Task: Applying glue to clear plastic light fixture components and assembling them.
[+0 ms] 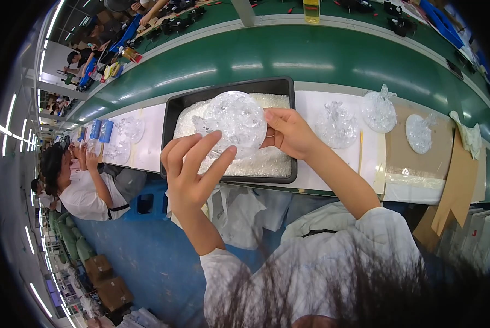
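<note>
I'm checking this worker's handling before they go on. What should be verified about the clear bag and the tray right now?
1. Both hands on the clear bag: ok, left hand grips its near edge, right hand its right edge.
2. Bag held over the black tray: ok, so any spill would probably fall inside.
3. Bag sealed: cannot tell, its opening is not visible.
4. Tray stocked with clear pieces: ok, it is well filled.
5. Filled bags on the white bench to the right sit apart from the tray: ok.
6. Co-worker on the left stays away from the tray: ok.
</note>
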The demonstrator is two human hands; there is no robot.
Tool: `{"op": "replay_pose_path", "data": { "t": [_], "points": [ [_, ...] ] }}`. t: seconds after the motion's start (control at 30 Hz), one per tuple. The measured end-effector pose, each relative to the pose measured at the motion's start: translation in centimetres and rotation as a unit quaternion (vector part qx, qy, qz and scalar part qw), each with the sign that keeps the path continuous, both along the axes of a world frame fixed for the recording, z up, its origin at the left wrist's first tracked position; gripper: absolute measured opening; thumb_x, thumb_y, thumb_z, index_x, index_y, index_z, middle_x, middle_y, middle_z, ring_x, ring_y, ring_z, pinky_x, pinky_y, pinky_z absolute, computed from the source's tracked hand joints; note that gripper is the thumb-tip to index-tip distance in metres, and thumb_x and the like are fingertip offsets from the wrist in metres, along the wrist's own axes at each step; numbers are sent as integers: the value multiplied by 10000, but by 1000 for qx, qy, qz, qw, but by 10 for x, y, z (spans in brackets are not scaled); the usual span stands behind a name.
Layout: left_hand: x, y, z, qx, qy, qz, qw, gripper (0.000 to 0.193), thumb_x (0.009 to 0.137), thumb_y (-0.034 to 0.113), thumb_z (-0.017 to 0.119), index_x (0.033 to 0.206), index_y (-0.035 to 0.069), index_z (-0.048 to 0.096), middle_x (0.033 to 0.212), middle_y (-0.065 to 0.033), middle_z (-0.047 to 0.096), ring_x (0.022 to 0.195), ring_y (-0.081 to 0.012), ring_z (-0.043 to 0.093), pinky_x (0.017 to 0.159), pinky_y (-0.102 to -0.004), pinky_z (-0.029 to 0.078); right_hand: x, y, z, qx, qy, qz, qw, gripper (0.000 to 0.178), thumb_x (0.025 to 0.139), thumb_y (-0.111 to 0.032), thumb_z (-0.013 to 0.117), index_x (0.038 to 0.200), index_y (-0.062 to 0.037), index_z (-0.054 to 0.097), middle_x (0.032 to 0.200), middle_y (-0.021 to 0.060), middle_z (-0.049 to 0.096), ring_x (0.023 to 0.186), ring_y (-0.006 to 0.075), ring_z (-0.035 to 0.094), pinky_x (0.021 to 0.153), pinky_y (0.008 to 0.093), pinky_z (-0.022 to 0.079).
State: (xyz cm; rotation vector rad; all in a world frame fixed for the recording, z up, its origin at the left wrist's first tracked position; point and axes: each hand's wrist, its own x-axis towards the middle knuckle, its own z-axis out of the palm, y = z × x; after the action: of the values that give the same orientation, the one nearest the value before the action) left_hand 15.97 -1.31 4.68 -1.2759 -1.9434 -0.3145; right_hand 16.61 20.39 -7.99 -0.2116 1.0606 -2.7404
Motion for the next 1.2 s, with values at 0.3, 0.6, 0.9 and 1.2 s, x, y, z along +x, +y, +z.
{"op": "replay_pose_path", "data": {
  "t": [0.3, 0.6, 0.9, 1.2],
  "points": [
    [-36, -1, -37, 168, 19, -70, 983, 703, 616, 219, 939, 1213, 235, 569, 1313, -144, 552, 1063, -331, 548, 851, -402, 471, 7, -4, 9, -30, 48, -42, 998, 427, 1068, -302, 459, 1299, 44, 552, 1182, 150, 673, 1076, 262, 685, 921, 446, 584],
    [-75, 1, -62, 214, -154, -160, 951, 785, 656, 98, 909, 1310, 128, 475, 1174, -200, 649, 1028, -332, 615, 794, -392, 528, -9, -1, -3, 23, -74, -40, 996, 398, 1065, -272, 469, 1289, 43, 565, 1142, 148, 681, 1032, 252, 697, 888, 432, 594],
    [-95, -4, -84, 257, -185, -149, 937, 722, 590, 64, 938, 1199, 90, 550, 1073, -184, 695, 838, -265, 661, 692, -329, 551, 8, 10, 32, 618, 94, -101, 774, 370, 962, -245, 626, 1241, -3, 618, 1105, 151, 683, 967, 270, 685, 818, 368, 568],
    [-88, -4, -90, 282, -242, -113, 921, 488, 544, 52, 942, 945, 19, 666, 781, -94, 679, 690, -209, 655, 584, -275, 520, 22, -9, 32, 790, 260, -24, 554, 456, 782, -233, 783, 1166, -45, 626, 1076, 120, 641, 974, 300, 633, 829, 414, 530]
  ]
}}
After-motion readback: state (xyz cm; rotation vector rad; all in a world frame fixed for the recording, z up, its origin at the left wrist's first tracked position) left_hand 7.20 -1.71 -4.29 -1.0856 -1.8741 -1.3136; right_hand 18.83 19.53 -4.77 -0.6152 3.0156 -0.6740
